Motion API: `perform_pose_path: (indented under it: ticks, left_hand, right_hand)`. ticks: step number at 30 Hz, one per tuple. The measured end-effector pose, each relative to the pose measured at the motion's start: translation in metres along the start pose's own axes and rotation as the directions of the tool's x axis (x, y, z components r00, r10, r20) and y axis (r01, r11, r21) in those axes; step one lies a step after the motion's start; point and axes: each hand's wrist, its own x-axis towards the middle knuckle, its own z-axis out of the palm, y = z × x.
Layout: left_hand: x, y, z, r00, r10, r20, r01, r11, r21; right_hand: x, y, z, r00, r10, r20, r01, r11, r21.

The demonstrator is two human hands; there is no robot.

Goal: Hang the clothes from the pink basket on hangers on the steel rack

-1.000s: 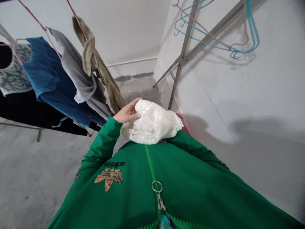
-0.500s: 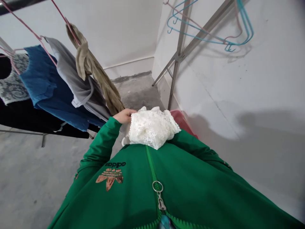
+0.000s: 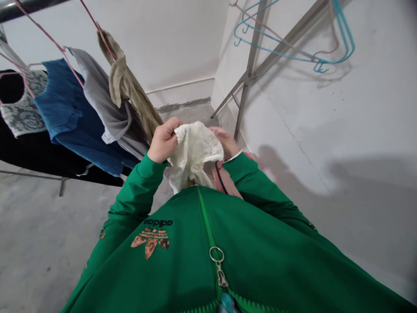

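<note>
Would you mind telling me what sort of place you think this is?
It looks like an indoor laundry-drying area, perhaps a utility room: a blue top hangs on a pink hanger, teal hangers hang by a metal drying rack, and the floor is bare concrete.

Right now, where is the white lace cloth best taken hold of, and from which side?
Best by its upper edge, from above and the sides, where the left hand and right hand hold it. The white lace cloth hangs soft and bunched below, so its lower folds near the green jacket would likely give a poorer grip.
</note>
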Motion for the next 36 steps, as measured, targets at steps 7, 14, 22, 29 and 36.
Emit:
perform_pose_path:
  ticks: [7,14,22,29,36]
  left_hand:
    - [0.012,0.014,0.009,0.978,0.112,0.177,-0.137,0.981,0.137]
    - [0.013,-0.037,0.013,0.977,0.096,0.19,-0.144,0.955,0.258]
    - [-0.022,-0.121,0.012,0.945,-0.316,0.084,0.253,0.868,0.427]
    - [-0.019,-0.112,-0.029,0.887,-0.429,-0.168,0.456,0.76,0.464]
    - [-0.01,-0.117,-0.024,0.716,-0.566,-0.409,0.577,0.809,-0.108]
  right_hand:
    - [0.012,-0.058,-0.003,0.92,-0.262,0.291,0.283,0.958,-0.034]
    - [0.013,-0.059,0.011,0.95,-0.275,0.146,0.303,0.923,-0.237]
    - [0.025,-0.06,-0.023,0.939,-0.335,-0.073,0.305,0.914,-0.266]
    - [0.047,-0.018,-0.055,0.906,-0.324,-0.272,0.272,0.939,-0.212]
    - [0.04,-0.001,-0.046,0.985,-0.16,-0.06,0.152,0.981,-0.121]
